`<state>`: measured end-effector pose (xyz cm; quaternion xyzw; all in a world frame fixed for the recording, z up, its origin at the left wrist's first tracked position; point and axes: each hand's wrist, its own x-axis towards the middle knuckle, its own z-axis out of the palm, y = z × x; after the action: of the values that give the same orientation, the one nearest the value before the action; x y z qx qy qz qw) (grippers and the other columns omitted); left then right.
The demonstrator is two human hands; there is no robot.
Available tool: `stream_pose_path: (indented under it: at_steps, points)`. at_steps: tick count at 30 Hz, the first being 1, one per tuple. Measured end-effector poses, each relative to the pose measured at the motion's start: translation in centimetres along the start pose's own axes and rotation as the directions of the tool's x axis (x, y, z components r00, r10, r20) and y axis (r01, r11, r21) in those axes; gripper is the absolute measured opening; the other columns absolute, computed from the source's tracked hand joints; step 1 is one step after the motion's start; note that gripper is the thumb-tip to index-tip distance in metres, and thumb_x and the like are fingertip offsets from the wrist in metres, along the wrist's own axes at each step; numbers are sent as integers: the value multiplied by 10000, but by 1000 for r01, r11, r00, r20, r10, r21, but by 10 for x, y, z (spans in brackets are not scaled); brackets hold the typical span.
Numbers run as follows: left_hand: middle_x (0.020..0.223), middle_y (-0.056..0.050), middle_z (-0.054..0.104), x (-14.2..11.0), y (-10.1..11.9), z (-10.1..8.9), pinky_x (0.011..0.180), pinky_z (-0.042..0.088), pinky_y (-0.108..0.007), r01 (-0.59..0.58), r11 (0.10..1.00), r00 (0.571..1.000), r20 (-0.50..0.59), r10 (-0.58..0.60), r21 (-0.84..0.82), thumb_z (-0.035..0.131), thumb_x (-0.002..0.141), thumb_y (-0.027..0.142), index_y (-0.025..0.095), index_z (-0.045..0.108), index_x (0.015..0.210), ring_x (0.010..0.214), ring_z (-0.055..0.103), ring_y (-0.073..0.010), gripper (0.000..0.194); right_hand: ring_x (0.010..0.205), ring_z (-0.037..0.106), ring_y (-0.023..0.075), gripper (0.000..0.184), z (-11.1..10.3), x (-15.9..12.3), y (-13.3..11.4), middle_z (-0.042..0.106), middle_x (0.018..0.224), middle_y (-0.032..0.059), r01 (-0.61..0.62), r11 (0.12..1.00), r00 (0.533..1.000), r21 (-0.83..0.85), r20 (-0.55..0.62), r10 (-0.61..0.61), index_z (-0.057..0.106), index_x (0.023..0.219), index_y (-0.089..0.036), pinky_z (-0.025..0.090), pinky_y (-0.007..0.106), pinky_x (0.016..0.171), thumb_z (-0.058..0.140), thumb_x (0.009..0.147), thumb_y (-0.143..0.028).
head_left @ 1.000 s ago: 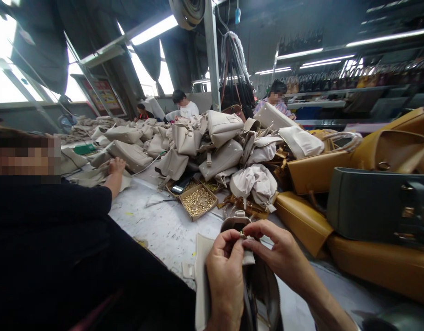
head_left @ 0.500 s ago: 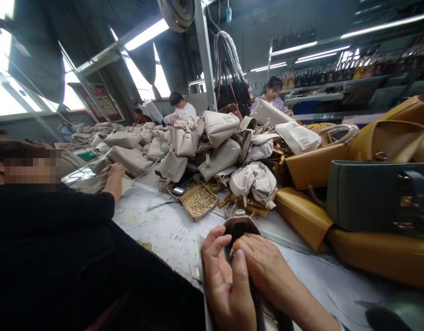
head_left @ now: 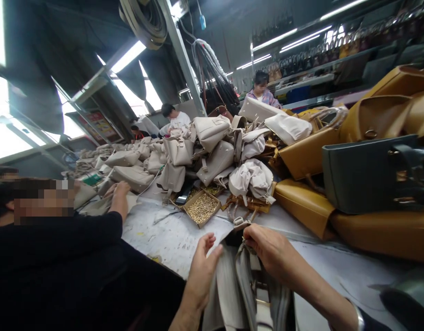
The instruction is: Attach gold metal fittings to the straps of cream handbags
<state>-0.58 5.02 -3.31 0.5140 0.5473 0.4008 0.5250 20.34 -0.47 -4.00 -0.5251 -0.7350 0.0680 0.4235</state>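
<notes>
In front of me an off-white handbag (head_left: pixel 228 287) gapes at the top, with a zip and a strap with a gold-coloured metal fitting showing inside. My right hand (head_left: pixel 270 253) pinches the bag's inner edge near the far end. On the bag's left side is my left hand (head_left: pixel 203 271), its thumb and fingers apart and gripping nothing; whether the thumb touches the side panel is hard to tell. Beyond the bag lies a shallow box (head_left: pixel 202 208) full of small gold-coloured metal pieces.
Off-white bags (head_left: pixel 212 163) pile up across the back of the white table (head_left: pixel 177 243). Mustard-brown bags (head_left: pixel 301 207) and a dark green bag (head_left: pixel 357 177) crowd the right. Close on my left, a person in black (head_left: pixel 60 266) reaches over the table; others sit farther back.
My hands have moved apart. The left drew away from the bag's opening to its left side; the right now pinches the inner edge, and more of the bag's inside shows. My view has tilted.
</notes>
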Motion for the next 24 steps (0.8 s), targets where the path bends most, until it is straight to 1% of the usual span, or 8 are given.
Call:
stream_pose_path:
  at_steps: [2, 4, 6, 8, 11, 13, 19, 24]
  points:
    - [1285, -152, 662, 2, 12, 2, 1126, 408, -442, -106, 985, 992, 76, 97, 133, 781, 766, 388, 178, 610, 1287, 1308, 572, -318, 587, 697, 558, 170, 145, 0, 1, -4, 618, 822, 8, -10, 998, 1000, 64, 12, 9, 502, 952, -221, 369, 283, 632, 431, 1020, -115]
    - [1279, -137, 670, 7, 29, 9, 1087, 433, -429, -229, 939, 964, 190, 183, 257, 757, 769, 302, 194, 594, 1318, 1285, 582, -309, 583, 728, 559, 171, 136, 0, 2, -6, 616, 847, 10, -10, 993, 1000, 118, 16, 8, 497, 965, -222, 376, 279, 652, 434, 1023, -117]
    - [1228, -111, 692, 14, 44, 19, 1032, 457, -396, -350, 862, 917, 321, 236, 366, 710, 773, 223, 203, 633, 1249, 1206, 615, -288, 483, 730, 541, 168, 141, 0, 3, -6, 600, 838, 3, 3, 991, 1000, 135, 11, -5, 485, 946, -226, 368, 277, 655, 439, 1022, -116]
    - [1116, -84, 722, 23, 53, 32, 948, 477, -360, -424, 779, 878, 421, 228, 461, 674, 772, 182, 203, 674, 1114, 1073, 654, -265, 343, 725, 524, 168, 158, 0, 2, -6, 590, 829, 1, 22, 991, 1000, 129, -3, -21, 475, 919, -228, 358, 280, 655, 439, 1021, -113]
    - [937, -49, 728, 36, 55, 49, 768, 457, -312, -458, 630, 878, 431, 210, 627, 650, 771, 150, 211, 662, 950, 892, 667, -247, 189, 746, 527, 176, 155, 1, 2, -3, 600, 845, 9, 39, 990, 999, 134, -23, -36, 482, 929, -228, 363, 285, 676, 435, 1036, -126]
    - [872, -30, 718, 42, 52, 56, 709, 415, -292, -488, 510, 873, 406, 271, 708, 650, 789, 141, 219, 637, 893, 842, 664, -237, 131, 750, 529, 178, 135, 1, 2, -1, 604, 850, 10, 48, 988, 998, 145, -41, -42, 493, 958, -226, 365, 285, 684, 439, 1050, -142]
    - [786, -14, 708, 51, 44, 61, 672, 400, -282, -577, 232, 779, 442, 445, 783, 655, 877, 198, 216, 590, 795, 756, 674, -208, 106, 736, 515, 175, 147, -2, 1, 3, 599, 841, 8, 93, 982, 992, 163, -96, -78, 491, 964, -224, 357, 283, 675, 416, 1060, -142]
    - [863, -64, 739, 56, 42, 54, 721, 492, -315, -672, 124, 698, 568, 436, 730, 658, 914, 243, 184, 634, 893, 824, 711, -248, 67, 724, 516, 171, 158, -8, 2, 6, 595, 824, -1, 103, 975, 989, 196, -121, -80, 511, 963, -227, 351, 280, 663, 426, 1063, -138]
